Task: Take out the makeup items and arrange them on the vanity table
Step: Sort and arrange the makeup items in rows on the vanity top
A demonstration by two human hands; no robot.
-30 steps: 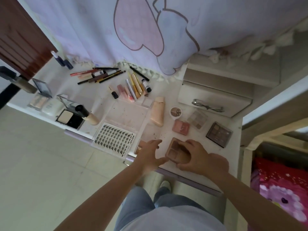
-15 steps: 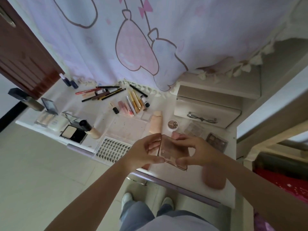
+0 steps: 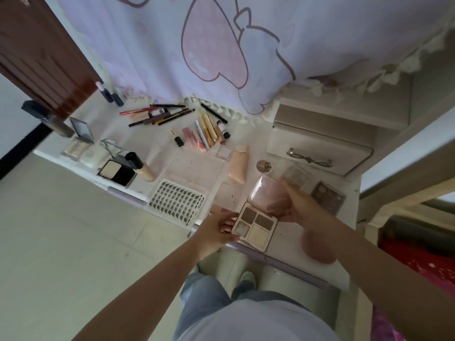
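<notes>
A small pink eyeshadow palette (image 3: pixel 256 226) with several pans is held open above the front of the white vanity table (image 3: pixel 290 244). My left hand (image 3: pixel 218 230) grips its base at the left edge. My right hand (image 3: pixel 294 205) holds its clear pink lid (image 3: pixel 268 193), which is swung up and back. A round pink pouch or puff (image 3: pixel 317 247), blurred, lies on the table just under my right forearm.
Laid out on the table are pencils (image 3: pixel 157 115), lip tubes (image 3: pixel 204 134), a lash tray (image 3: pixel 178 201), a black compact (image 3: pixel 117 172), a foundation bottle (image 3: pixel 141 167), a peach tube (image 3: pixel 238 166), a small round jar (image 3: pixel 263 166) and a dark palette (image 3: pixel 328 196). A beige case (image 3: pixel 320 148) stands at the right.
The palette was lifted off the table by both hands, and its lid has been swung open, showing the pans. The view has shifted slightly.
</notes>
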